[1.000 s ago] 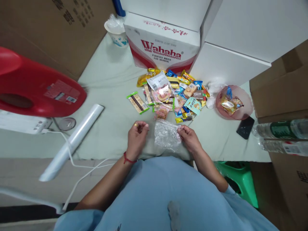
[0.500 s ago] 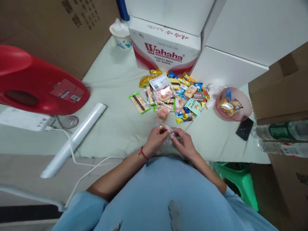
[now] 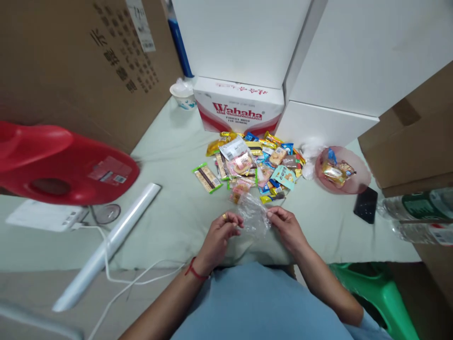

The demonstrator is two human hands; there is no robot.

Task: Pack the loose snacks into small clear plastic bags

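A clear plastic bag [image 3: 253,218] hangs spread between my two hands, just in front of the snack pile. My right hand [image 3: 288,229] pinches its right edge between thumb and fingers. On the other side my left hand [image 3: 221,236], with a ring and a red wrist cord, is closed in a pinch at the bag's left edge. Beyond the bag lies a heap of wrapped snacks [image 3: 283,177]. A biscuit pack with green ends [image 3: 207,178] lies at the left of the heap. Pink-wrapped pieces [image 3: 241,185] sit right behind the bag.
At the right stand a pink bowl [image 3: 320,182] with snacks, a black phone [image 3: 365,205] and plastic bottles [image 3: 421,206]. A Wahaba-style white and red carton [image 3: 240,111] stands behind. On the left are a red jug [image 3: 81,165], a plastic roll [image 3: 116,236] and white cables [image 3: 106,222].
My hands have moved apart, and the bag, bunched between my fingers before, is now spread open between them. The camera view has tilted upward.
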